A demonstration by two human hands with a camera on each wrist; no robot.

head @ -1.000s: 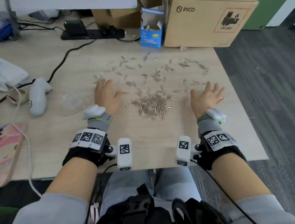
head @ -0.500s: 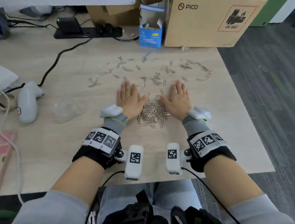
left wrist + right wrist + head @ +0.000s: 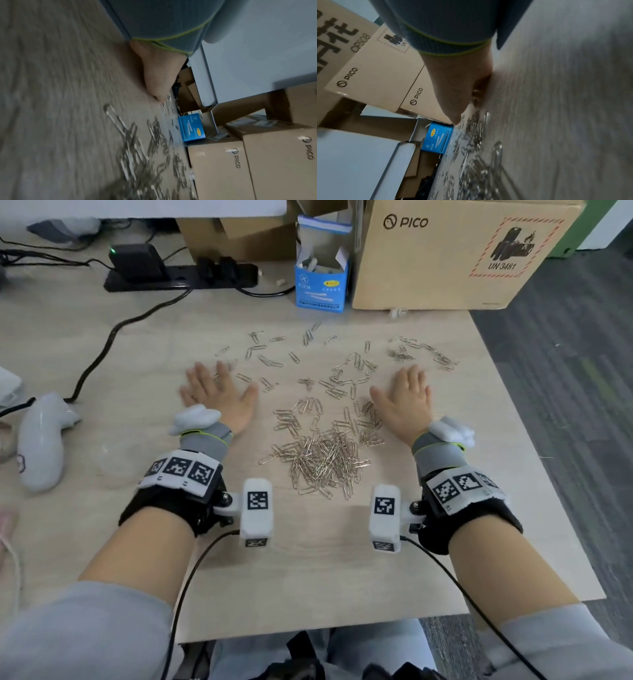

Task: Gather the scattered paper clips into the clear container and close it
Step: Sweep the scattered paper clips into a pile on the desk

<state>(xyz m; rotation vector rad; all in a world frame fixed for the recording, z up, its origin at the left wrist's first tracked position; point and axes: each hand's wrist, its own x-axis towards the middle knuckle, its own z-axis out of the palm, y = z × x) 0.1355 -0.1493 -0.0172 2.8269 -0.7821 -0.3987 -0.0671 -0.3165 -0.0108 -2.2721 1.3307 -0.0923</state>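
Observation:
A dense heap of silver paper clips point(image 3: 320, 462) lies on the wooden table point(image 3: 308, 570) between my wrists, with several loose clips point(image 3: 346, 371) strewn beyond it. My left hand point(image 3: 219, 392) lies flat with fingers spread, left of the loose clips and over a few of them. My right hand point(image 3: 406, 400) lies flat to their right, its thumb beside the clips. Neither hand holds anything. The clear container point(image 3: 118, 463) sits faint and see-through left of my left wrist. In the wrist views the left hand point(image 3: 157, 75) and right hand point(image 3: 453, 86) lie on the tabletop beside blurred clips point(image 3: 137, 146).
A white controller point(image 3: 41, 440) lies at the table's left. A blue carton point(image 3: 322, 282), a PICO cardboard box point(image 3: 462, 254) and a black power strip point(image 3: 178, 275) with cables line the far edge. The table's right edge meets grey carpet point(image 3: 555, 405).
Both hands swept inward to the heap half a second ago. They have since spread apart and moved further out, to either side of the loose clips.

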